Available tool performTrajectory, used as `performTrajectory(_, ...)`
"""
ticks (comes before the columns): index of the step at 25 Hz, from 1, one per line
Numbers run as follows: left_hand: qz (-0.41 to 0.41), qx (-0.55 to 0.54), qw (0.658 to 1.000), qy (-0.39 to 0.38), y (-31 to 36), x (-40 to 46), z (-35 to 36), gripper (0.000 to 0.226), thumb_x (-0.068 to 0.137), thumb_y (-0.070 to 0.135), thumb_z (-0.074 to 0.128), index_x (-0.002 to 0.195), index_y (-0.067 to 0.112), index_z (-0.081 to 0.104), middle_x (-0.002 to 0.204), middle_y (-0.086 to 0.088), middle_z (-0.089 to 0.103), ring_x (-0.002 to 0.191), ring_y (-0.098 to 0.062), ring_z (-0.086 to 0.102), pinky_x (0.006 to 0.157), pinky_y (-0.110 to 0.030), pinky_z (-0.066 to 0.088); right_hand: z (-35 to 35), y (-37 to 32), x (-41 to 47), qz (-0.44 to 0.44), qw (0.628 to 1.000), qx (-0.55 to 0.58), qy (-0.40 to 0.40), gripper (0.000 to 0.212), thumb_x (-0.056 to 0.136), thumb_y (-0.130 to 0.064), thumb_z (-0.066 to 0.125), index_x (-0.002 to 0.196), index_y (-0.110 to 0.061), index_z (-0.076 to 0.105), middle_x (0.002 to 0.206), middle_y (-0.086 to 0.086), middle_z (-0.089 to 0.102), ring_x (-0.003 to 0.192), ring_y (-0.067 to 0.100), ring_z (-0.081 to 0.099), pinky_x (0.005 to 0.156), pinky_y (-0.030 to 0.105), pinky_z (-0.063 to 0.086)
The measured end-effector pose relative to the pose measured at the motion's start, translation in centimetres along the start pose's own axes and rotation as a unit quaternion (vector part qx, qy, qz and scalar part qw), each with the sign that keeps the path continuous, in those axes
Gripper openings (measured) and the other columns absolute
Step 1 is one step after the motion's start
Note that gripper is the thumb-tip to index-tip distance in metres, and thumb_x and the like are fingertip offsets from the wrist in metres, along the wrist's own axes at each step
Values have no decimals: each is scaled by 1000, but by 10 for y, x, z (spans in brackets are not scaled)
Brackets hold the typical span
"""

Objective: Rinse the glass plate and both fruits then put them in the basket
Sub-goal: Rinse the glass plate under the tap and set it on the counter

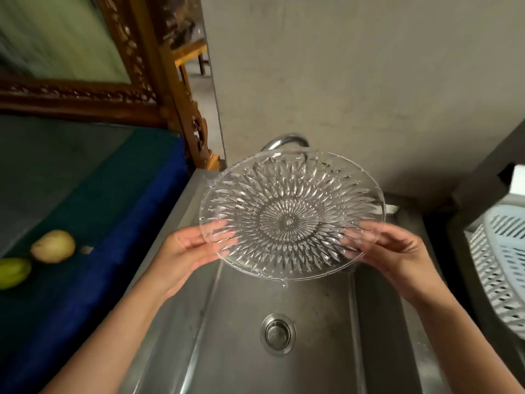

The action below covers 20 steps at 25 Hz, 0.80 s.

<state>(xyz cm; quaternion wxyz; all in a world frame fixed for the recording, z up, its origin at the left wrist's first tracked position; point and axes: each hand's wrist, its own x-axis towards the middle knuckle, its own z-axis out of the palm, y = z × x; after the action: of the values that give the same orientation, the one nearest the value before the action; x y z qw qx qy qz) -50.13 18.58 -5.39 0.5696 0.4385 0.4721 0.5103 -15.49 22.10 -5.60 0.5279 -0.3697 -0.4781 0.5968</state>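
A: What are the hands doing?

B: The left hand [189, 250] and the right hand [390, 248] are both gripping the glass plate [292, 214], each closed on the near rim, with the fingers [220, 240] showing through the cut glass from underneath. The plate is tilting toward the camera over the steel sink [375, 322].

A: What is lying below the fingers?

B: The sink basin is sitting under them, with the round drain [278, 333] nearer the camera than the fingertips. A few drops are hanging off the plate's lower edge. Beyond the fingers, the curved tap [285, 140] is peeking over the far rim of the plate, against a bare grey wall [355, 81].

A: And the fruits?

B: Both are resting well out to the left of the left fingers, on a dark blue and green cloth [93, 200] covering the counter. The pale yellow fruit [53, 246] is lying just beside the green fruit [12, 273]; whether they are touching is unclear.

A: The basket?

B: The white slotted basket [500, 274] is standing to the right of the right fingers, beside the sink. A carved wooden frame [159, 89] is leaning behind the cloth.
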Motion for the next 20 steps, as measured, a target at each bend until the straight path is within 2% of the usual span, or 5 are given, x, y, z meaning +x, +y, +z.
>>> performTrajectory(5,66,38,996,-46,80,-13,17,38,70,1,62,102,21,67,95,2,76,97,-16,69,72,-21,57,13,-70,-11,-59,998,8,-15,28,67,-1,66,90,-16,75,90,11,77,85,29,73,75,41,60)
performTrajectory(9,99,35,992,-72,119,-23,23,39,76,-13,54,95,17,70,95,1,76,95,-16,70,73,-20,56,25,-110,-23,-84,996,7,-33,35,56,-19,85,90,-14,74,92,11,77,89,29,72,78,42,59)
performTrajectory(12,94,33,991,-90,134,-26,25,43,77,-20,51,86,16,74,99,2,73,92,-14,71,73,-19,56,31,-120,-35,-73,997,19,-18,31,59,-14,80,90,-13,75,94,11,76,93,29,71,82,46,57)
performTrajectory(15,72,51,988,-130,143,-26,26,34,77,-19,51,94,6,66,105,1,71,96,-14,70,74,-20,57,37,-118,-54,-58,997,38,23,27,63,-5,75,89,-12,75,92,11,77,90,30,72,82,47,57)
performTrajectory(20,-5,96,976,-196,143,-18,36,49,80,-11,54,119,19,58,108,1,71,97,-16,69,74,-25,59,35,-104,-90,-2,994,57,92,33,73,2,64,102,-12,71,102,10,75,91,27,72,72,37,59)
